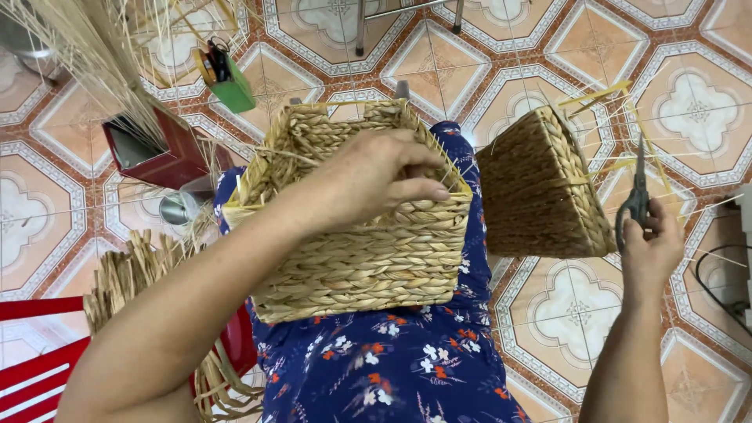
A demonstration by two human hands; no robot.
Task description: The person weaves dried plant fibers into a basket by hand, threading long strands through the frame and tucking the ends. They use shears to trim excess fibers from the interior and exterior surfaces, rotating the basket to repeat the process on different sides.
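Woven straw is gripped by the left hand [376, 176]: its fingers are curled over the near rim of a basket [352, 258], which is rested on the lap, on a blue floral dress [407, 368]. The basket is square-sided, open at the top, tilted slightly to the left. Loose straw ends are seen sticking out along its rim.

Scissors [636, 200] are held in the right hand [654, 251], fingers closed around the dark handles, blades pointed up and away. Just left of that hand a second basket [540, 188] is seen, tipped on its side over the tiled floor [580, 313], yellow strands poking out at its top right; what holds it up cannot be told.

Further out, on the left: a red box [168, 153] with a bundle of straw [94, 55] standing in it, a green holder [231, 90] with tools, a red chair [39, 368], braided straw [133, 274] piled beside it.
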